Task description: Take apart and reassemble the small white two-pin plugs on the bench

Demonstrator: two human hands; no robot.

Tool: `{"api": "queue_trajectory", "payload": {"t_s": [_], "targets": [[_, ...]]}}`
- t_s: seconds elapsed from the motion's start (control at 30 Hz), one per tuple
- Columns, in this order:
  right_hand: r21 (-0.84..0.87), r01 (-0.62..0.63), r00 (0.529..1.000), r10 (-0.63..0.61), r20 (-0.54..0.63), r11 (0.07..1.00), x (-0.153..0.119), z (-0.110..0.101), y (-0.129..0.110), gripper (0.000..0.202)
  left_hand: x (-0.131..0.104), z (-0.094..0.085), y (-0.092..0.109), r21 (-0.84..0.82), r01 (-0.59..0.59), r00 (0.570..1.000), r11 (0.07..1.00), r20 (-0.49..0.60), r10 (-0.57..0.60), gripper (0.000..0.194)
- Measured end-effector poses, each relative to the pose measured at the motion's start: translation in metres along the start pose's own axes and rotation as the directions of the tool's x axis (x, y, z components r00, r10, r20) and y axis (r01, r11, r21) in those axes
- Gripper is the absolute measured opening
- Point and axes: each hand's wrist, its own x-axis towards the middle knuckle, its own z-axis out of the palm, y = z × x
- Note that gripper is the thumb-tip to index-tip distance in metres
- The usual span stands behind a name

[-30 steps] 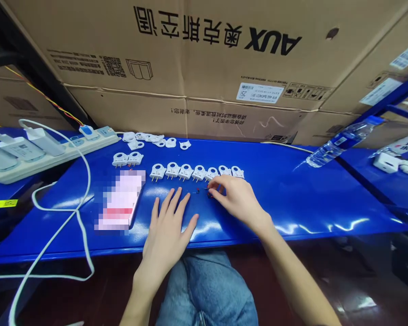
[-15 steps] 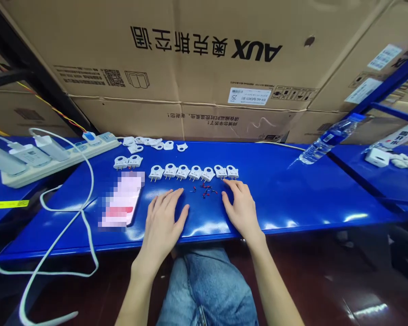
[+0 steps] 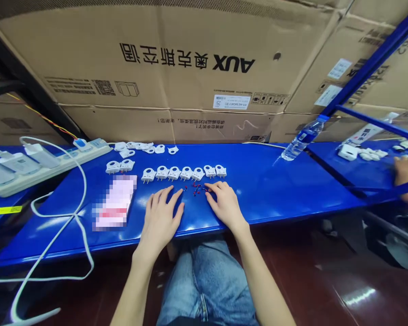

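Observation:
A small scatter of red and dark wired pieces [image 3: 197, 189] lies on the blue tabletop between my hands. Palm down and fingers spread, my left hand [image 3: 161, 217] rests left of them, its index fingertip close to one stray red piece [image 3: 186, 187]. My right hand [image 3: 227, 203] has its fingers stretched out at the right edge of the scatter; whether the fingertips touch a piece cannot be made out. Just beyond stands a row of several white two-pin plugs [image 3: 174, 173], each with a round hole. Two similar white plugs [image 3: 126, 166] sit further left.
A phone [image 3: 117, 203] with a blurred screen lies left of my left hand. White housing parts [image 3: 136, 146] are piled behind. At left are a power strip [image 3: 54, 170] and a looped white cable [image 3: 85, 235]. A water bottle [image 3: 302, 138], cardboard boxes [image 3: 177, 27] and another person's hand [image 3: 406, 172] are also visible.
The view has turned right, shifting things leftward. My right hand has moved left from near the plugs to the small pieces. Another person's hand now shows at the right edge.

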Motion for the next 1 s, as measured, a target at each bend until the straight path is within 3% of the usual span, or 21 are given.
{"api": "queue_trajectory", "payload": {"t_s": [0.3,0.73,1.0], "targets": [[0.054,0.089,0.996,-0.089,0.006,0.995,-0.0019,0.0008,0.0034,0.036,-0.0034,0.0015,-0.0012,0.031,-0.031,0.999,0.999,-0.012,0.032,0.045],[0.115,0.035,0.999,-0.034,-0.006,0.993,-0.0046,0.0009,0.0033,0.032,-0.0047,0.0002,0.0001,-0.035,0.008,1.000,0.999,0.001,-0.008,0.044],[0.090,0.060,0.998,-0.061,0.013,0.994,-0.0048,0.0008,0.0037,0.035,-0.0066,0.0027,-0.0004,-0.049,0.020,1.000,0.999,-0.016,-0.020,0.043]]}}
